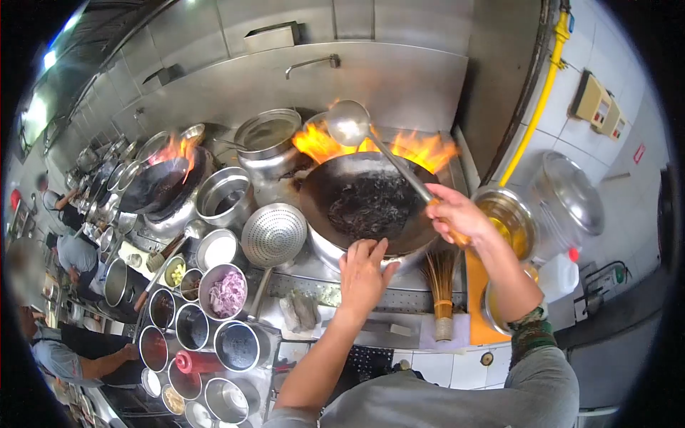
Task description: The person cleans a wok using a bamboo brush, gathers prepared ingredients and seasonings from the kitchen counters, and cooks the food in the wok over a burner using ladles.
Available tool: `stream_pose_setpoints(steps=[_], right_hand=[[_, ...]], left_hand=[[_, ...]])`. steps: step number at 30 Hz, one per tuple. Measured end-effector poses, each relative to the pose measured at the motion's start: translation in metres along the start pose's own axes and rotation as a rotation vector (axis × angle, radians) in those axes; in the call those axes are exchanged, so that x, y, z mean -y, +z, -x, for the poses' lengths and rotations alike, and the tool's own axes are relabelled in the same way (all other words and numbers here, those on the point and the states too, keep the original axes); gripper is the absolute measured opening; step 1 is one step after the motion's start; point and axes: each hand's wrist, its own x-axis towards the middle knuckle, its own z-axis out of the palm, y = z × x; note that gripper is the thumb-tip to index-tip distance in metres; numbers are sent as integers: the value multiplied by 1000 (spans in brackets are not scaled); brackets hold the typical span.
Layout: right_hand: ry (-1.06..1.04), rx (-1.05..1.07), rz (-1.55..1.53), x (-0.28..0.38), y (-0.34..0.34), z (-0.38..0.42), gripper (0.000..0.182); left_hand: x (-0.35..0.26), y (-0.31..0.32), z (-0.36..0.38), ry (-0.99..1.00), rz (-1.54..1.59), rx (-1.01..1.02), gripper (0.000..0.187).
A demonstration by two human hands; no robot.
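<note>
My right hand [457, 217] is closed around the wooden handle of a steel ladle [407, 171]. The round bowl of the ladle is raised above the far rim of a large dark wok [321, 192], over the flames. Dark, glistening liquid [371, 207] covers the wok's bottom. My left hand [365, 274] is at the near rim, back up, its fingers stretched toward the edge and the thumb out to the side. Orange flames [421, 151] rise behind the wok.
Left of the wok lies a perforated skimmer [274, 235]. Several seasoning pots stand there, one with sliced purplish pieces [227, 291]. A bamboo brush [441, 299] is at front right, near a steel bowl [503, 214]. Another wok [160, 187] flames further left. Co-workers [78, 357] stand at left.
</note>
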Motion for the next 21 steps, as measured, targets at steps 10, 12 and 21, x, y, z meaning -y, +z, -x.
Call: stream_pose_setpoints(steps=[10,12,21], right_hand=[[-131,50,331,-8,143,-250,46],[-144,-12,408,-17,166,-287,43],[-35,-80,447,-40,207,-379,14]], left_hand=[[24,-130,102,-190,125,-58,21],[42,-150,132,-271,82,-104,19],[65,-190,171,-547,-109,-341,9]])
